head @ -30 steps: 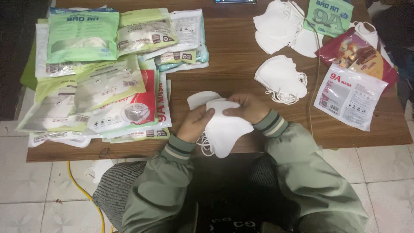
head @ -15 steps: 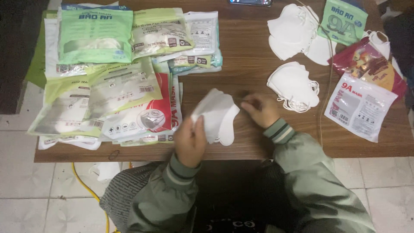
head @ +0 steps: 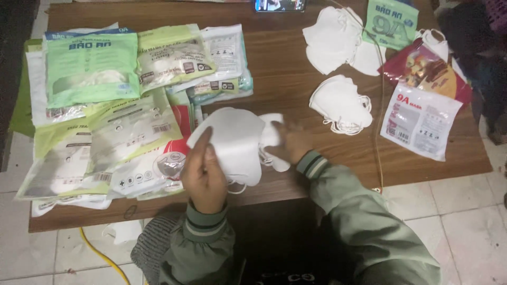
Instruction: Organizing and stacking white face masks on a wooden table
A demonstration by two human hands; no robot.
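White face masks (head: 236, 142), folded flat and stacked, sit in the person's two hands just above the near edge of a brown wooden table (head: 285, 79). The left hand (head: 205, 177) grips the stack from below, thumb and fingers closed around its lower left edge. The right hand (head: 292, 141) rests on the stack's right side with fingers curled onto it; how tightly it pinches cannot be told. Thin ear loops dangle beneath the masks, over the table's front edge.

Left of the hands, a spread of flat plastic mask packets (head: 113, 113), green, yellow-green and red, covers most of that half of the table and overhangs its left and front edges. The nearest packet touches the held stack. To the right lies a bare strip of wood, then a small pile of loose white masks (head: 340, 103), well apart from the hands. Further right are a white packet (head: 420, 120) and a dark red packet (head: 425, 66), near the table's right edge. More loose masks (head: 335, 39) and a green packet (head: 392, 22) lie toward the far right corner. A phone (head: 280, 5) lies at the far edge. Pale floor tiles (head: 465, 221) and a yellow cable (head: 103, 256) show below.
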